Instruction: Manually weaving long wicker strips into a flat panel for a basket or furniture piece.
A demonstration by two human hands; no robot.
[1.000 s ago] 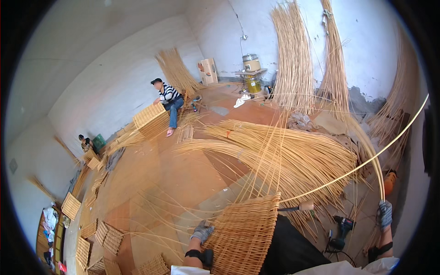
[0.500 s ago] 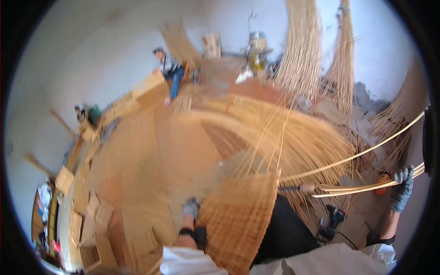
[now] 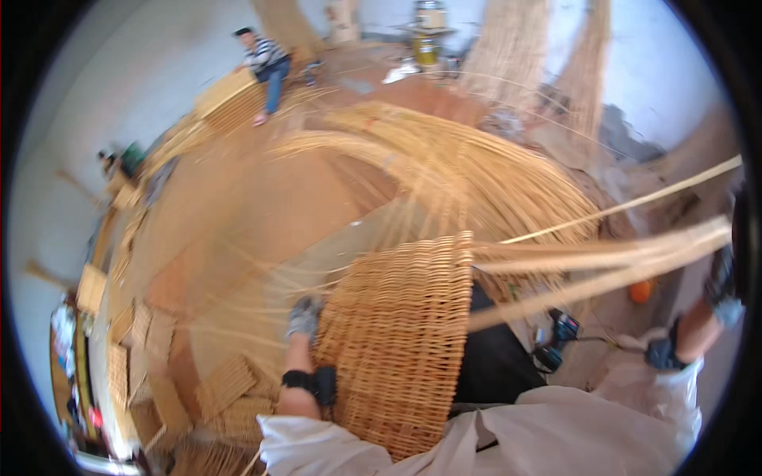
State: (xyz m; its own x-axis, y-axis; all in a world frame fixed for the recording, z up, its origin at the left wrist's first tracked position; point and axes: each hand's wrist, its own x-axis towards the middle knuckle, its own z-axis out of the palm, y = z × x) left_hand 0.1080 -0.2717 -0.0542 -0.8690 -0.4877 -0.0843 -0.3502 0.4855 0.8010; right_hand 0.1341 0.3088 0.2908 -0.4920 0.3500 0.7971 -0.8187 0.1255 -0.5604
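A woven wicker panel (image 3: 397, 341), with loose canes fanning out from it, rests over a dark lap. My left hand (image 3: 305, 316), in a grey glove, is at the panel's left edge, its fingers smeared by motion. My right hand (image 3: 722, 274), gloved and partly lost at the dark rim, grips pale cane strips (image 3: 603, 250), which swing in a blur across the panel's right side. Under them a cordless drill (image 3: 556, 341) lies on the floor, near an orange object (image 3: 640, 290).
Long cane bundles (image 3: 508, 166) spread over the floor (image 3: 222, 206), and others (image 3: 504, 47) lean on the back wall. A seated person (image 3: 270, 67) is by a wicker box (image 3: 226, 99); another (image 3: 111, 163) is farther left. Wicker pieces (image 3: 222, 385) lie at lower left. A pot (image 3: 429, 16) sits on a stand.
My right hand has risen with the strips, which went from upright to lying sideways and now reach the panel. The camera has moved, so the room sits higher in the picture.
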